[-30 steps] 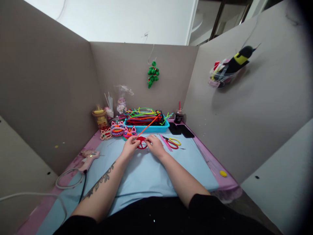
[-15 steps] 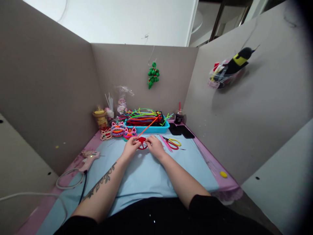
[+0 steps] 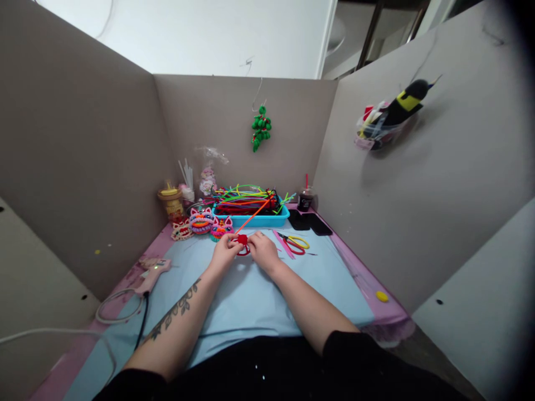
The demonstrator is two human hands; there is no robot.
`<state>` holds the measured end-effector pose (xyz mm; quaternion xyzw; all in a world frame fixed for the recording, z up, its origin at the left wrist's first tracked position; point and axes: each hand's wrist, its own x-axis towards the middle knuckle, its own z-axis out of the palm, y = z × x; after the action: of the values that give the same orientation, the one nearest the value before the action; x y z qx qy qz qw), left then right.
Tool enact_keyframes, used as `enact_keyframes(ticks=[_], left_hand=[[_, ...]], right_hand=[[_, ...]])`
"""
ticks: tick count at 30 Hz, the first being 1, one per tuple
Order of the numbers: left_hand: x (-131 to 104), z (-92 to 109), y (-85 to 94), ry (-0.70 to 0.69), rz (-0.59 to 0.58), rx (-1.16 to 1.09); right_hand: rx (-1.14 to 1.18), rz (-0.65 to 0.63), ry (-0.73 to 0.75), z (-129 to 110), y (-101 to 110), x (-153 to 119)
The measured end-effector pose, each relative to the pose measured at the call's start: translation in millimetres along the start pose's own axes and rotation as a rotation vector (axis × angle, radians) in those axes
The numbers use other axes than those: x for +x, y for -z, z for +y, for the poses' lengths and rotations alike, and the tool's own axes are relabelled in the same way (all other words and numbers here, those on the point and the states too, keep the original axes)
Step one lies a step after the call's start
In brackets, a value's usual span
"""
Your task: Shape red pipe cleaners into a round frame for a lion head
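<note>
Between my two hands is a small red pipe-cleaner piece (image 3: 242,240), rounded at the top with a loop below. My left hand (image 3: 225,249) pinches its left side. At its right edge, my right hand (image 3: 262,249) has its fingers closed on it too. The exact fingertip contact is too small to make out. An orange pipe cleaner (image 3: 252,216) slants from the tray down toward my left fingers. Just behind my left hand stands a colourful lion-head figure (image 3: 222,228), with a second lion head (image 3: 201,221) beside it.
A blue tray (image 3: 251,220) of pipe cleaners is at the back. Red-and-yellow-handled pliers (image 3: 296,245) and pink strips (image 3: 284,245) lie on the right. A pink glue gun (image 3: 154,275) with cables is at left. Dark phones (image 3: 310,223) and a drink cup (image 3: 306,199) sit back right.
My right hand has shifted slightly left, its fingers curling closer around the red piece. My left hand keeps its pinch. The view has moved very little.
</note>
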<state>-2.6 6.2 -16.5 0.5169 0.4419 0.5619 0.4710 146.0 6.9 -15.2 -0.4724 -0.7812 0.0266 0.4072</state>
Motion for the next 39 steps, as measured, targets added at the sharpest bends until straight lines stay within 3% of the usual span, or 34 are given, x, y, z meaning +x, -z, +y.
enact_keyframes(ticks=[9, 19, 24, 33, 39], left_hand=[[0.2, 1.5, -0.1, -0.016, 0.011, -0.019], [-3.2, 5.8, -3.6, -0.030, -0.007, -0.004], [-3.8, 8.3, -3.5, -0.014, -0.024, -0.014], [-2.1, 5.5, -2.5, -0.063, -0.021, 0.080], [1.7, 0.8, 0.5, -0.055, -0.004, 0.058]], right_hand=[[0.356, -0.004, -0.140, 0.7, -9.3, -0.1], [0.490, 0.057, -0.296, -8.7, -12.6, -0.4], [0.456, 0.069, -0.264, -3.7, -16.2, -2.0], [0.185, 0.082, -0.124, -5.7, -10.2, -4.0], [0.241, 0.067, -0.101, -0.9, -12.9, -2.6]])
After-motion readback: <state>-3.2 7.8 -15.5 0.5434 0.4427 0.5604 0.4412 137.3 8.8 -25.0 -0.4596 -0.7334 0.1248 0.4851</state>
